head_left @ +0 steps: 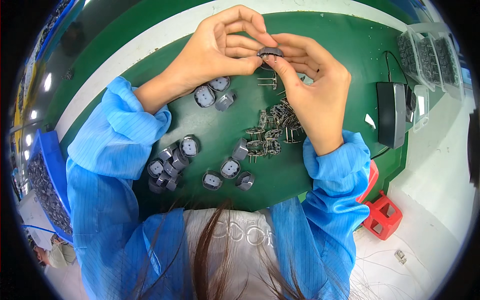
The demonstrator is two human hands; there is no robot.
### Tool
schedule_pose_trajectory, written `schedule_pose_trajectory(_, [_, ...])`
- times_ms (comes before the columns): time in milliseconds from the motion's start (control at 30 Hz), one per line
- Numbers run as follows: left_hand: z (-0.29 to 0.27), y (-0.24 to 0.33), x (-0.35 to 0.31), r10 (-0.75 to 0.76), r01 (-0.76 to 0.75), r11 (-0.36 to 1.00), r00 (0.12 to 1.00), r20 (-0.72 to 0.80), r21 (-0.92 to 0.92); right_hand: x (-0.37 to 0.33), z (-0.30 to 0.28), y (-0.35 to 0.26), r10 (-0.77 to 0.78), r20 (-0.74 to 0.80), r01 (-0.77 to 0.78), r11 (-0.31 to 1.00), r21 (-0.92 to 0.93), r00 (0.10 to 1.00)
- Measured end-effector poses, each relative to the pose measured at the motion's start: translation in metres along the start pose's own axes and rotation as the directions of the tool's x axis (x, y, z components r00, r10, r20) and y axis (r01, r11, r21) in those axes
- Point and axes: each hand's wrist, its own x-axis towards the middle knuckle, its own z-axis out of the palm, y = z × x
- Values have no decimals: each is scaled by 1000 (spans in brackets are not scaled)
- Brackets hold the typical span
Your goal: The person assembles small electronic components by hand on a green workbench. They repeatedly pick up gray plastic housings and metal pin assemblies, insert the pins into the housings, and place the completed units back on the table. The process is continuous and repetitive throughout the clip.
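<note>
My two hands meet over the far part of the green table. Between the thumb and fingers of my right hand (320, 80) is a small dark grey housing (270, 51), with thin metal pins showing below its edge. My left hand (210, 52) pinches the same piece from the left with thumb and fingertips. Just under my hands lies a loose metal-pronged part (267, 80). A pile of similar pronged parts (285, 115) sits left of my right wrist. Several grey housings lie near my left forearm, among them an open-faced one (204, 96).
Further grey housings form a cluster (170, 162) and a smaller group (230, 168) on the green table (210, 135). A black device (391, 115) and clear trays of dark parts (430, 60) stand right. Left is a blue bin (52, 170); a red stool (382, 215) is lower right.
</note>
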Motion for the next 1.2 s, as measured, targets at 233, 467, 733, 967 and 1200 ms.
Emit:
schedule_pose_trajectory(233, [-3,-4,-2,2,5,998,994,-107,66,4,-2,3,-60,53,60,998,5,997])
schedule_pose_trajectory(467, [4,-2,-2,24,8,979,988,-152,205,-2,3,0,-6,-3,6,997,-77,1000])
schedule_pose_trajectory(733, [0,-1,-3,2,17,988,992,-123,154,-1,2,-5,65,23,-61,990,-126,998])
schedule_pose_trajectory(967, [10,-1,0,243,-237,951,970,-5,200,12,-24,10,277,287,-353,898,263,917])
schedule_pose_trajectory(1200, [5,-2,-4,456,-455,770,883,113,447,11,-26,4,253,412,-424,811,404,875])
